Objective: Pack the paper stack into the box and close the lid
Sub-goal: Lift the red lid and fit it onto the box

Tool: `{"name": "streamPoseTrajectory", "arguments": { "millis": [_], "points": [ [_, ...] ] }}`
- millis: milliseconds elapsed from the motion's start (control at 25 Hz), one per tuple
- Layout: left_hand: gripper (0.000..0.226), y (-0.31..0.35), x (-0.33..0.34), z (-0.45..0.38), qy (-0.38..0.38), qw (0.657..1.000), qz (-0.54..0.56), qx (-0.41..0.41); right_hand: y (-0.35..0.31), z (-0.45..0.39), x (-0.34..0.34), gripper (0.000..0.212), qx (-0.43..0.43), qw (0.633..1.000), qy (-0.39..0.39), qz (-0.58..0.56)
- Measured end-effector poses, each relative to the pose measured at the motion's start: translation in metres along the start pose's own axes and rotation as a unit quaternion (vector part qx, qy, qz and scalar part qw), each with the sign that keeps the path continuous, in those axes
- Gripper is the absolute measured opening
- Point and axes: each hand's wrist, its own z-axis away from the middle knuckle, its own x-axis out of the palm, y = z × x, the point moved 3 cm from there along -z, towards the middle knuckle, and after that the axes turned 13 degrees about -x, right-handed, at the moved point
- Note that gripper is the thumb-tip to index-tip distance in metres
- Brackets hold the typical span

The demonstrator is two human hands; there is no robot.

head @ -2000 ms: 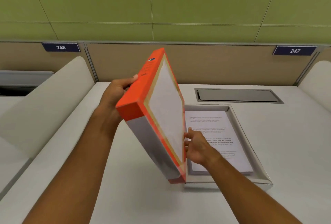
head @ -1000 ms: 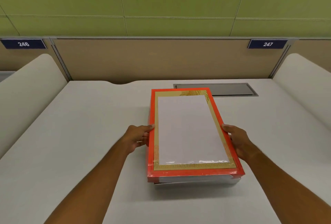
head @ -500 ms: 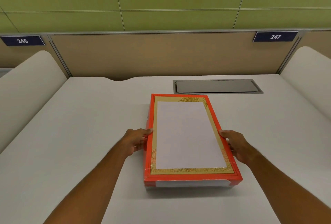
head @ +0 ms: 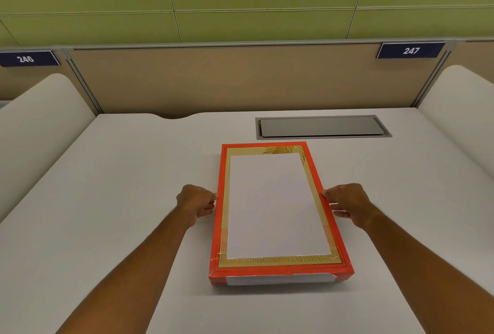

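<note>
The box [head: 275, 208] lies flat and closed in the middle of the white desk [head: 112, 200]. Its orange lid has a tan border and a white panel on top. A strip of the white base shows under the lid's near edge [head: 280, 279]. The paper stack is hidden inside. My left hand [head: 196, 204] is at the lid's left edge, thumb on the rim and fingers curled against the side. On the opposite edge my right hand [head: 347, 204] touches the lid the same way.
A grey cable hatch [head: 320, 126] is set in the desk just behind the box. Rounded white dividers stand on the left [head: 40, 125] and on the right [head: 459, 109]. A tan back panel [head: 240, 79] closes off the far side.
The orange lid went from tilted upright beside the open box to flat on it. Since then it has sunk down over the base, with both hands kept at its sides.
</note>
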Motion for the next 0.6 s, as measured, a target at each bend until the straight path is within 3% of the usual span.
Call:
{"name": "streamPoseTrajectory", "arguments": {
  "millis": [320,600],
  "points": [
    [0.012,0.0049,0.0050,-0.0063,0.033,0.999,-0.037,0.000,0.0029,-0.0098,0.0017,0.024,0.038,0.999,0.021,-0.009],
    [0.011,0.0040,0.0055,-0.0093,0.043,0.998,-0.035,-0.002,0.0055,-0.0107,0.0027,0.024,0.021,0.999,0.039,0.017]
  ]
}}
